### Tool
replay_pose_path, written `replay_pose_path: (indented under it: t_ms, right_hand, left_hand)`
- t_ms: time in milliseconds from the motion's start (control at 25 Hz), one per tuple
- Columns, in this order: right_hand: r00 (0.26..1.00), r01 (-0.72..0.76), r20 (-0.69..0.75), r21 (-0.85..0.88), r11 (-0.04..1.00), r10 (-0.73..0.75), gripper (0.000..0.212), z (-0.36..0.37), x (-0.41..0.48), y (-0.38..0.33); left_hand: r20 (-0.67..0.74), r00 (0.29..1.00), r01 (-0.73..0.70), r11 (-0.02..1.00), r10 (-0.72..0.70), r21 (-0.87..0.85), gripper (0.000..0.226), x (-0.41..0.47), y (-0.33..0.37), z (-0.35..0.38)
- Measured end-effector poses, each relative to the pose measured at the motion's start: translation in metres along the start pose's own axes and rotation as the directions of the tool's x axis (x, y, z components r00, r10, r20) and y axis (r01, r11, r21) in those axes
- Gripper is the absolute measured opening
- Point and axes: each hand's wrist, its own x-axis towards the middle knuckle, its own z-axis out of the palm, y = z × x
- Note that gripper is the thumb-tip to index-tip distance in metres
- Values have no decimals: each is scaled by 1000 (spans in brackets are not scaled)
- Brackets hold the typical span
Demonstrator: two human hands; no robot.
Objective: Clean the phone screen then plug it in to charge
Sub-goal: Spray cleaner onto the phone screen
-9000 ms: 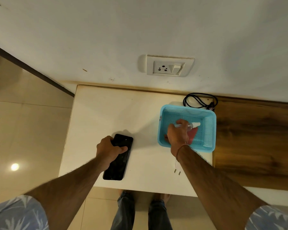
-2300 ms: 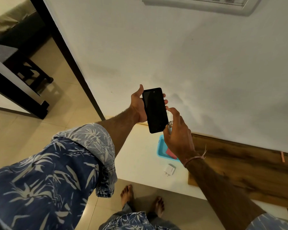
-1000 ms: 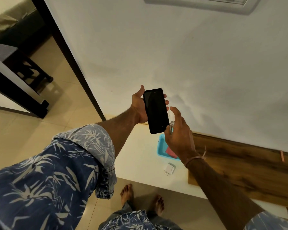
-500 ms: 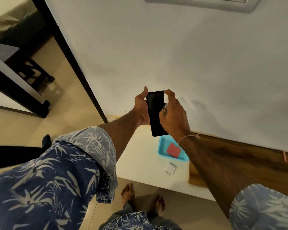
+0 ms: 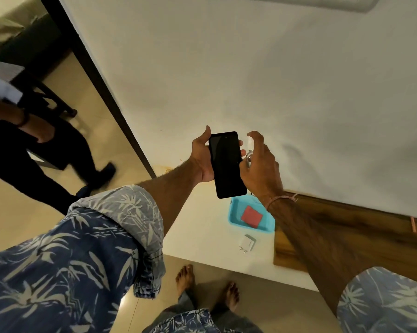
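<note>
A black phone (image 5: 227, 164) with a dark screen is held upright in front of the wall, gripped along its edges by my left hand (image 5: 201, 159). Just to its right, my right hand (image 5: 260, 164) is wrapped around a small clear spray bottle (image 5: 249, 150), whose white nozzle sits under my forefinger beside the phone's top. Below, a red cloth (image 5: 251, 216) lies in the light blue basket (image 5: 235, 213) on the white table (image 5: 202, 227). A white charger adapter (image 5: 247, 243) rests on the table near the basket.
A wooden panel (image 5: 346, 227) adjoins the table on the right. The edge of a switch plate (image 5: 298, 2) shows on the wall at the top. Another person (image 5: 34, 145) in dark trousers walks on the tiled floor at left. My bare feet (image 5: 207, 284) stand below the table edge.
My right hand with the spray bottle has risen from the phone's lower end to beside its top. A person has walked into view at the left.
</note>
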Motion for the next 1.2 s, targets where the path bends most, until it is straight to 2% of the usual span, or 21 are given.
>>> replay_pose_path:
  t_ms: [200,320,440,560,680,880,1000,1120,1200]
  right_hand:
    - [1000,-5,-6,58,998,6,74,9,3,11]
    - [995,-97,-2,217,971,100,82,16,-1,20]
    - [975,-208,1,336,918,221,54,36,-13,40]
    - [942,-336,123,363,869,312,32,70,-34,66]
    - [904,-426,208,350,834,374,33,117,-51,87]
    - [895,-440,242,344,830,374,38,187,-58,123]
    - [874,-486,192,308,818,447,37,221,-54,152]
    - [908,-417,86,76,905,411,31,236,-45,187]
    - [923,-367,104,-63,928,371,31,238,-33,216]
  left_hand:
    - [1,1000,-1,1000,1,4,92,4,-2,-5]
    - [7,1000,-1,1000,1,-25,94,12,-1,-17]
    - [20,999,36,999,-36,-36,98,24,-2,-40]
    - [28,998,54,996,-53,-70,96,40,-4,-70]
    - [2,996,94,992,-94,-89,95,57,-8,-102]
    - [-32,993,111,989,-115,-102,94,86,-16,-140]
    - [-55,988,143,986,-147,-81,95,110,-27,-158]
    - [-33,983,175,981,-178,-83,95,130,-39,-173]
    - [0,981,193,975,-194,-109,95,142,-48,-181]
